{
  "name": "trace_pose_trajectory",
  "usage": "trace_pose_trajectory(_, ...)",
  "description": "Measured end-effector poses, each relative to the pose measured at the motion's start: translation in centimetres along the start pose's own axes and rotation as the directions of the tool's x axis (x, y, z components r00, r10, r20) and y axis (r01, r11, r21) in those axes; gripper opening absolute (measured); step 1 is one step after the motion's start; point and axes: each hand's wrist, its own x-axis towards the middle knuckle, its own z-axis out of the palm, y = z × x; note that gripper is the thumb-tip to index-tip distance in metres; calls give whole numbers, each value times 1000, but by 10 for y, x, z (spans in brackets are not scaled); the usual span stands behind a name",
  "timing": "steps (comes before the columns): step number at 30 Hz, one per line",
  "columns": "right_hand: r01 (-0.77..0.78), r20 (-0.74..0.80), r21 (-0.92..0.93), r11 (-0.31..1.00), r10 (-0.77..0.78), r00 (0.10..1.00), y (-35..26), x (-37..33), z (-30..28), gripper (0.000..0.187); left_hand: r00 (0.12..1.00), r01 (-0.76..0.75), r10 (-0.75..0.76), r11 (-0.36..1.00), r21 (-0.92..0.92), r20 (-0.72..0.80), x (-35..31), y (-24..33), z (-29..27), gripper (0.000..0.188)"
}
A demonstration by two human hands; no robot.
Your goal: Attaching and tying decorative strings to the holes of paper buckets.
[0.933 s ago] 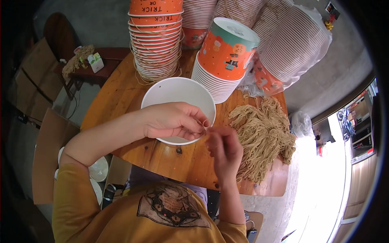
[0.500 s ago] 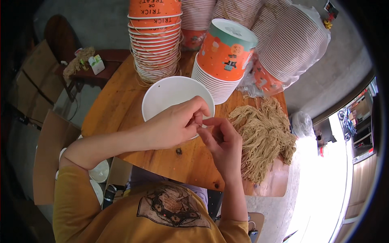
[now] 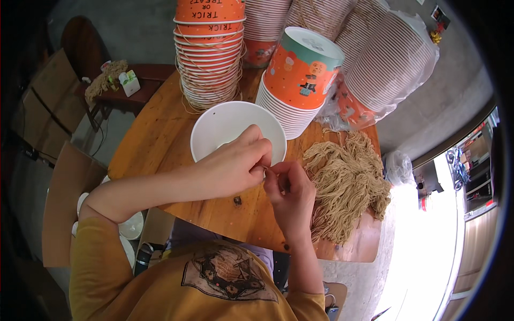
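A white-lined paper bucket (image 3: 214,127) lies tilted on the wooden table, its open mouth toward me. My left hand (image 3: 235,165) reaches across its near right rim with fingers curled into a pinch. Touching it fingertip to fingertip, my right hand (image 3: 292,195) is closed in a pinch too. A tiny bit of thin cord seems to show between the fingertips; most of it is hidden by the fingers. Right of my hands lies a loose heap of tan cords (image 3: 350,184).
Behind the bucket stand a nested stack of orange buckets with cord loops (image 3: 209,64) and another stack topped by an upturned orange-and-green bucket (image 3: 302,72). Plastic-wrapped bucket stacks (image 3: 388,64) fill the back right. A cardboard box (image 3: 69,203) stands left of the table (image 3: 155,139).
My left fingers have curled tighter, and my right hand has shifted slightly left and down, its fingertips drawn together. The whole view has moved a little.
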Motion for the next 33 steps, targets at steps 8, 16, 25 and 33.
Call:
trace_pose_trajectory(8, 114, -49, -165, 980, -123, 991, -1, -5, 3, 16, 994, 103, -103, 995, -21, -37, -2, 13, -3, 8)
trace_pose_trajectory(16, 149, -94, -130, 980, -162, 982, 4, -9, 7, 17, 984, 158, -176, 941, -301, -34, -2, 6, 1, 6)
trace_pose_trajectory(25, 173, -108, -120, 978, -186, 977, 6, -9, 7, 17, 966, 257, -256, 924, -283, 41, -2, 10, -3, 6)
trace_pose_trajectory(33, 116, -68, -102, 988, -123, 990, -1, -8, 3, 16, 971, 236, -235, 899, -369, 49, -3, 6, -2, 5)
